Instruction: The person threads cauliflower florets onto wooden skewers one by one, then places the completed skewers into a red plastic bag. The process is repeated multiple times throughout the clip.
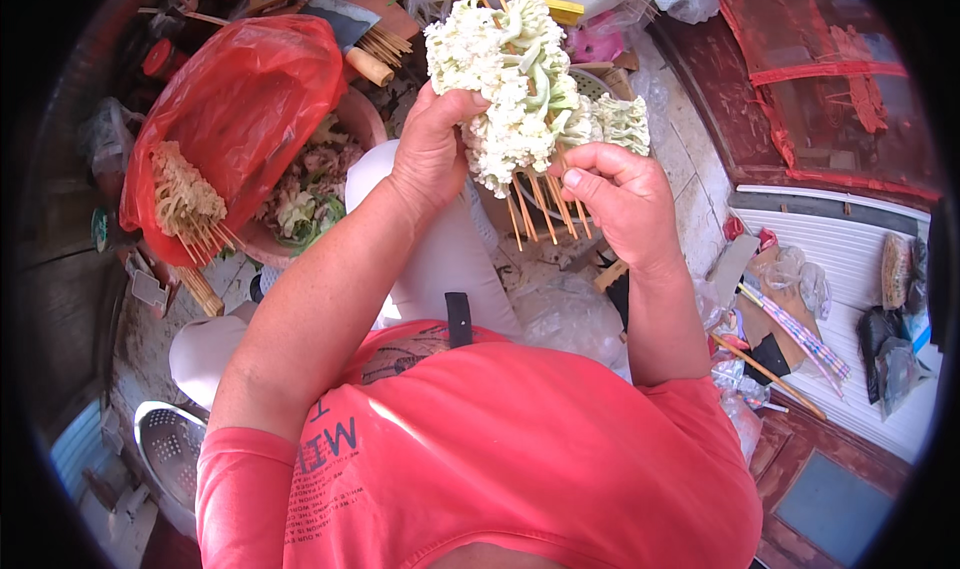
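My left hand [439, 137] grips a thick bunch of cauliflower skewers [517, 81] from its left side, thumb pressed on the florets. Bare ends of several wooden sticks [544, 205] poke out below the bunch, and a few tips show above it. At its lower right, my right hand [619, 194] pinches one stick between thumb and forefinger. More cauliflower florets [622, 122] show behind, to the right of the bunch. On the left, a red plastic bag [247, 81] holds skewered cauliflower [187, 194] with its sticks pointing down and right.
A basin [364, 115] with cauliflower trimmings and leaves [300, 209] stands beside the bag. Above it lie a cleaver [341, 21] with a wooden handle and a bundle of loose skewers [382, 43]. Clear plastic [570, 314] lies on the floor. A perforated metal colander [169, 445] is at lower left.
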Action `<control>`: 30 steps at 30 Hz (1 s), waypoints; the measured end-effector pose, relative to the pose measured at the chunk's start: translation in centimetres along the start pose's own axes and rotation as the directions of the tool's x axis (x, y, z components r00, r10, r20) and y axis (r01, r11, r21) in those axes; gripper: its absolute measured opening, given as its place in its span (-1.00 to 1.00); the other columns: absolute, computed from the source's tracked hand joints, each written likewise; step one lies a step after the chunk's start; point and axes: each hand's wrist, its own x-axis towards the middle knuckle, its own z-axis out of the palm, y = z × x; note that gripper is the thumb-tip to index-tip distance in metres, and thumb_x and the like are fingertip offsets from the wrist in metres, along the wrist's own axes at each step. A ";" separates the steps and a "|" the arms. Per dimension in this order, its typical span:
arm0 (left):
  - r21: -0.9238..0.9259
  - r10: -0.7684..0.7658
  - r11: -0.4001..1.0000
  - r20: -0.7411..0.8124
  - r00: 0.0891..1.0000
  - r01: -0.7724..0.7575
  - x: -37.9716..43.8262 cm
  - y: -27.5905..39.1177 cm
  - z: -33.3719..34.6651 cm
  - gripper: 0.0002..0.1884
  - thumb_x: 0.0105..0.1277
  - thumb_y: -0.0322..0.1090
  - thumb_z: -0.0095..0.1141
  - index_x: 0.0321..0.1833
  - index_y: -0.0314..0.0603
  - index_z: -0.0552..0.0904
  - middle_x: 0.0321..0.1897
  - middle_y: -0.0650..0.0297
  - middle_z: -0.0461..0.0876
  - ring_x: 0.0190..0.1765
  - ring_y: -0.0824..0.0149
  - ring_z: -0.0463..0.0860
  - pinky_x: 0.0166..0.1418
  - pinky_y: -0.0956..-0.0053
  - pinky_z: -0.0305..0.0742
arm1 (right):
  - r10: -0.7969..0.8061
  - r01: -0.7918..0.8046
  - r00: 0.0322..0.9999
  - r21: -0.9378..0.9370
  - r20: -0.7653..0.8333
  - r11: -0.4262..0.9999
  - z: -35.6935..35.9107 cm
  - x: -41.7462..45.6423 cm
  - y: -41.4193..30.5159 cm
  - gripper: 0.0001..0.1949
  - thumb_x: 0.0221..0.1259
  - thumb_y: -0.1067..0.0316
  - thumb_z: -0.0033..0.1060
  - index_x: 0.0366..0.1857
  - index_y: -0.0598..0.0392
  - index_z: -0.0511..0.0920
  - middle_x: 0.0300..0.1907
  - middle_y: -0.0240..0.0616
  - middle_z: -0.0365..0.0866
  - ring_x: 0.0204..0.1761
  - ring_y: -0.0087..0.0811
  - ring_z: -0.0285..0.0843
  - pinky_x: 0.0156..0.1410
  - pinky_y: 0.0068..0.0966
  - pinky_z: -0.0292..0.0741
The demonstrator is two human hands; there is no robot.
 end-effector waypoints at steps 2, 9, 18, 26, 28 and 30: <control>-0.004 0.000 1.000 -0.004 1.000 0.000 0.0 0.0 -0.1 -0.40 0.11 -0.39 0.13 0.29 -0.29 0.39 0.09 0.14 0.59 0.13 0.23 0.61 0.25 0.31 0.53 | 0.010 -0.010 1.000 -0.018 0.016 1.000 0.0 0.0 -0.2 -0.85 0.27 0.44 0.21 -0.19 0.27 0.67 -0.38 -0.45 0.65 -0.36 -0.72 0.49 -0.26 -0.69 0.45; -0.022 0.009 1.000 -0.022 1.000 -0.009 -0.1 0.0 -0.2 -0.40 0.11 -0.40 0.13 0.29 -0.29 0.39 0.09 0.14 0.60 0.13 0.22 0.61 0.26 0.30 0.52 | 0.076 -0.077 0.997 -0.046 -0.026 0.996 0.1 -0.9 -1.5 -0.84 0.26 0.41 0.28 -0.17 0.24 0.68 -0.39 -0.46 0.64 -0.42 -0.76 0.44 -0.34 -0.74 0.39; 0.028 0.027 0.999 -0.007 1.000 -0.027 -0.6 1.9 0.4 -0.38 0.10 -0.38 0.14 0.30 -0.28 0.38 0.10 0.14 0.60 0.15 0.22 0.60 0.30 0.28 0.50 | -0.348 0.304 0.914 -0.217 -0.206 0.928 -1.3 -1.3 -3.4 -0.59 0.18 0.26 0.41 0.08 0.19 0.60 -0.07 -0.31 0.62 -0.17 -0.65 0.49 -0.13 -0.66 0.48; 0.009 0.111 0.994 0.068 0.991 -0.112 -4.0 6.6 3.0 -0.35 0.10 -0.40 0.11 0.33 -0.30 0.33 0.14 0.13 0.57 0.21 0.22 0.57 0.35 0.27 0.47 | -0.457 0.445 0.883 0.126 0.101 0.887 2.0 5.2 -8.7 -0.11 0.13 0.06 0.44 0.47 0.23 0.15 0.37 0.01 0.28 0.42 -0.24 0.24 0.45 -0.35 0.25; 0.058 0.166 0.984 0.050 0.985 -0.169 -5.5 8.2 2.5 -0.33 0.09 -0.41 0.10 0.35 -0.30 0.29 0.14 0.13 0.56 0.20 0.24 0.57 0.33 0.28 0.48 | -0.418 0.353 0.875 0.270 0.243 0.896 5.1 5.9 -9.6 -0.07 0.15 0.07 0.42 0.50 0.25 0.04 0.41 -0.05 0.23 0.43 -0.27 0.23 0.50 -0.36 0.17; 0.099 0.226 0.968 0.053 0.973 -0.231 -6.8 9.7 1.5 -0.35 0.10 -0.41 0.10 0.33 -0.29 0.30 0.13 0.14 0.56 0.19 0.25 0.58 0.31 0.29 0.49 | -0.407 0.290 0.863 0.368 0.298 0.883 7.7 6.7 -9.1 -0.12 0.10 0.21 0.50 0.47 0.19 0.14 0.29 -0.10 0.40 0.31 -0.33 0.39 0.39 -0.42 0.34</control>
